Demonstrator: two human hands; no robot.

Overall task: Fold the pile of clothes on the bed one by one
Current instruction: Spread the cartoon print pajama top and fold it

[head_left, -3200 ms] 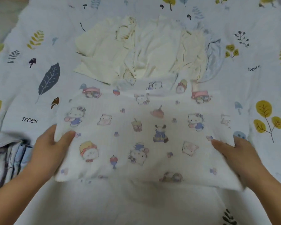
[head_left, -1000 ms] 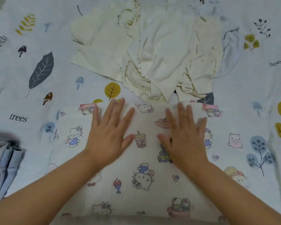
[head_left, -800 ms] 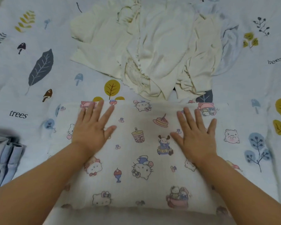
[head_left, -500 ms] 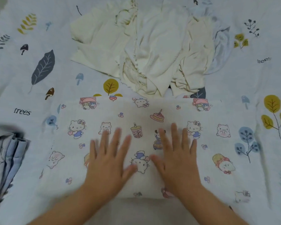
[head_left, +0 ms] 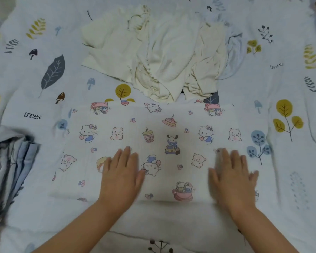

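Observation:
A white cloth printed with cartoon cats and bears (head_left: 153,128) lies flat in a wide folded rectangle on the bed. My left hand (head_left: 121,177) rests palm down on its near middle, fingers spread. My right hand (head_left: 233,177) presses flat on its near right part, fingers apart and slightly blurred. Neither hand grips anything. Beyond the cloth sits a crumpled pile of cream clothes (head_left: 159,53), with a pale blue garment (head_left: 234,53) showing at its right side.
The bed sheet (head_left: 35,84) is pale blue with leaf, mushroom and tree prints. A blue and grey striped fabric bundle (head_left: 9,161) lies at the left edge, close to the printed cloth's left end.
My hands, side by side at the cloth's near middle half a second ago, have spread apart: the right slid to the right, the left stayed near the middle. The cloth lies smoother.

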